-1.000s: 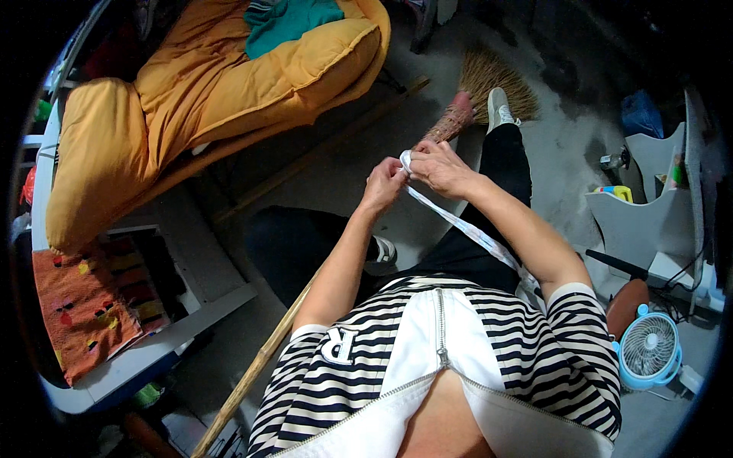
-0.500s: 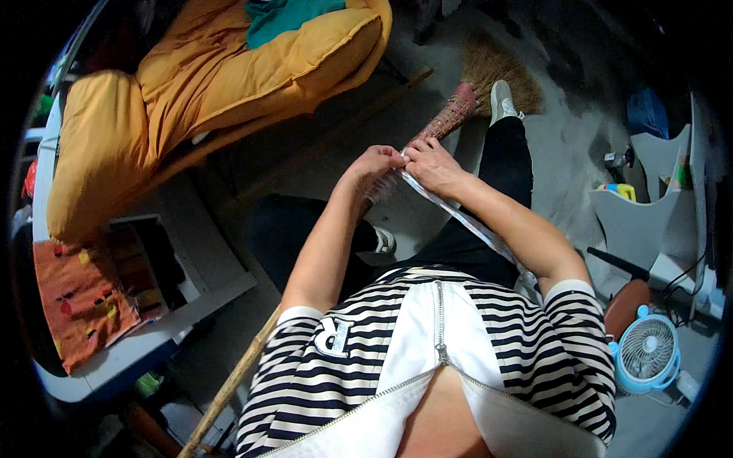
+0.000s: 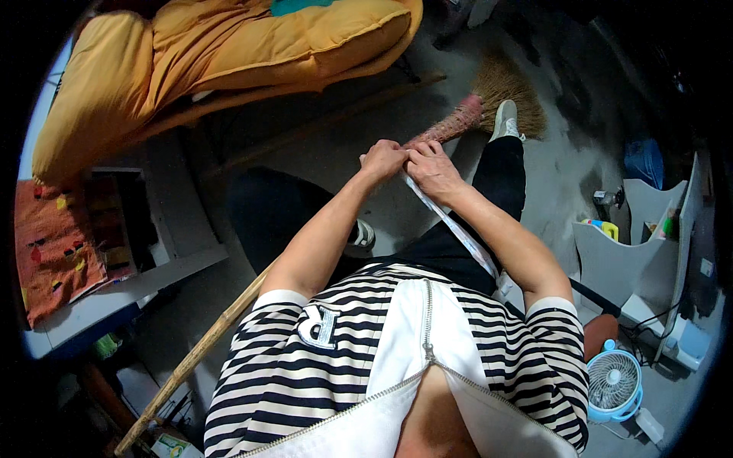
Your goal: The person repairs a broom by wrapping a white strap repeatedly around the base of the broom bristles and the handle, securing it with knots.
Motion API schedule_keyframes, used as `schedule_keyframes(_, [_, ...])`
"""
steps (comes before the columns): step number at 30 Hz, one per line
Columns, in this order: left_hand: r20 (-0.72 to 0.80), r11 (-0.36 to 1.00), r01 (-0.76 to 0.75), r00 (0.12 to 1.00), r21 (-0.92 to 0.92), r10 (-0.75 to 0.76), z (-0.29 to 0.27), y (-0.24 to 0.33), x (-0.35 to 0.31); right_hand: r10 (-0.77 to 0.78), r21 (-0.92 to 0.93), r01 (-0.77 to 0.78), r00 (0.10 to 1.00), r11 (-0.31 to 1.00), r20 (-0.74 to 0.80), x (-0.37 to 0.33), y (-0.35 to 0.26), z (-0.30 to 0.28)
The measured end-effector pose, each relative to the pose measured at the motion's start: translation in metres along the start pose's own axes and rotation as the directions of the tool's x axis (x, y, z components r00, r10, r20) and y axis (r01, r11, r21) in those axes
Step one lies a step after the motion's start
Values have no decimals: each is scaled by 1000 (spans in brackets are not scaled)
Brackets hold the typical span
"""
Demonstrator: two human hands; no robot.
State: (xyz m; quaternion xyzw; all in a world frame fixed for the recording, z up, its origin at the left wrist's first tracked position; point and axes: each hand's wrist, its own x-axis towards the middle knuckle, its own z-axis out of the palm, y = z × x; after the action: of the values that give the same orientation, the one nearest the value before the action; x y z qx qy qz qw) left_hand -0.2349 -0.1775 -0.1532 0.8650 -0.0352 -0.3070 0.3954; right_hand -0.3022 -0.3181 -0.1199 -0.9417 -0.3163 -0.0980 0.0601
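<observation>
A broom (image 3: 510, 90) with straw-coloured bristles lies slanted before me, its neck bound in a pinkish netted wrap (image 3: 452, 122). Its bamboo handle (image 3: 205, 347) passes under my left arm to the lower left. My left hand (image 3: 383, 162) and my right hand (image 3: 435, 172) meet over the near end of the wrap, fingers bent and pinched close together. From between them a long pale patterned strip (image 3: 452, 223) trails across my thigh toward my right side. The fingers hide the pinched part of the strip.
Orange padded seat (image 3: 305, 57) at far left; a table edge (image 3: 153, 278) with an orange patterned cloth (image 3: 57, 244) below it. On the right stand a grey holder (image 3: 622, 256) with bottles and a blue fan (image 3: 613, 379). My shoe (image 3: 505, 120) rests beside the bristles.
My view has shifted, moving the seat and table up and left. Both hands stay together at the wrap, the left fingers more curled. The strip still hangs from them.
</observation>
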Motion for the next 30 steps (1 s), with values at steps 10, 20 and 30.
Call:
schedule_keyframes(10, [142, 898, -78, 978, -433, 153, -14, -15, -11, -18, -108, 8, 995, 994, -94, 8, -7, -5])
schedule_keyframes(20, [274, 925, 72, 961, -373, 35, -24, -5, -9, -64, -220, 48, 996, 974, -68, 8, -7, -4])
schedule_keyframes(30, [251, 883, 12, 960, -469, 121, -19, -16, 0, 31, -191, -39, 999, 981, -45, 11, -14, 0])
